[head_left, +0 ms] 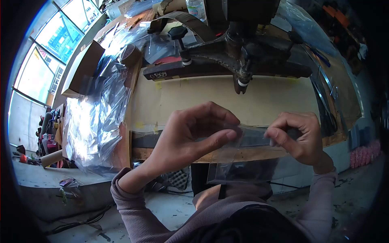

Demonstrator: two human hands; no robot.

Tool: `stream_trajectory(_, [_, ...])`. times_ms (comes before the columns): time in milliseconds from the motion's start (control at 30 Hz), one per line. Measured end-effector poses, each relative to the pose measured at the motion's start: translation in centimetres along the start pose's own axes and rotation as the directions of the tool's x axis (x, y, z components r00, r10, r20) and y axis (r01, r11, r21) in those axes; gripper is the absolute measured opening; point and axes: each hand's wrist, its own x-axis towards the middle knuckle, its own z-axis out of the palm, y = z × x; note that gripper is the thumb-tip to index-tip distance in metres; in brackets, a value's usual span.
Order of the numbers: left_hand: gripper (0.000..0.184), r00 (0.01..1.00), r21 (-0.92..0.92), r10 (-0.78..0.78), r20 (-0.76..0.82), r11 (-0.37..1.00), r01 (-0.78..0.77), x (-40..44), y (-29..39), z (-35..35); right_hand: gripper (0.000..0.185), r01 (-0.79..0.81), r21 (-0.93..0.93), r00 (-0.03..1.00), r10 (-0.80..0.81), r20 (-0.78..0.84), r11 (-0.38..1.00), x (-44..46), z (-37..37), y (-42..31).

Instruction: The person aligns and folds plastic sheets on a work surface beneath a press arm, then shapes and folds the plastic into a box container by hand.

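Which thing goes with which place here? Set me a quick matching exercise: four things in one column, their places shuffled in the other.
Things:
1. Clear plastic sheet
2. Dark metal bar
3. Pink bundle
4. Cardboard box

Places:
A. Along the far side of the beige board
B. Near the windows, picture left
C. Between the left hand and the right hand
D. At the far right of the picture

Pairs: 1-C; 2-A; 3-D; 4-B

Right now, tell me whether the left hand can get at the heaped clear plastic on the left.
Probably yes: nothing tall shows between the left hand and the heaped clear plastic, though that hand is up at the thin clear bag.
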Motion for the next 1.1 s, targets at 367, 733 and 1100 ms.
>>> stream_trajectory(367, [0.018,0.949,0.026,0.088,-0.302,0.996,-0.083,-0.1,-2.3,-3.7,0.011,-0.275,-0.024,0.948,0.276,0.156,0.961,-0.9,-1.5,-0.2])
stream_trajectory(733, [0.066,0.883,0.936,0.468,-0.046,0.328,-0.125,0.8,-4.0,-4.3,0.015,-0.387,0.107,0.916,0.395,-0.066,0.916,-3.1,-2.9,7.3])
stream_trajectory(1100, [0.106,0.863,0.839,0.295,0.411,0.248,-0.485,5.7,-8.9,5.2,0.019,-0.281,0.256,0.909,0.342,-0.237,0.925,-3.5,-1.2,8.5])
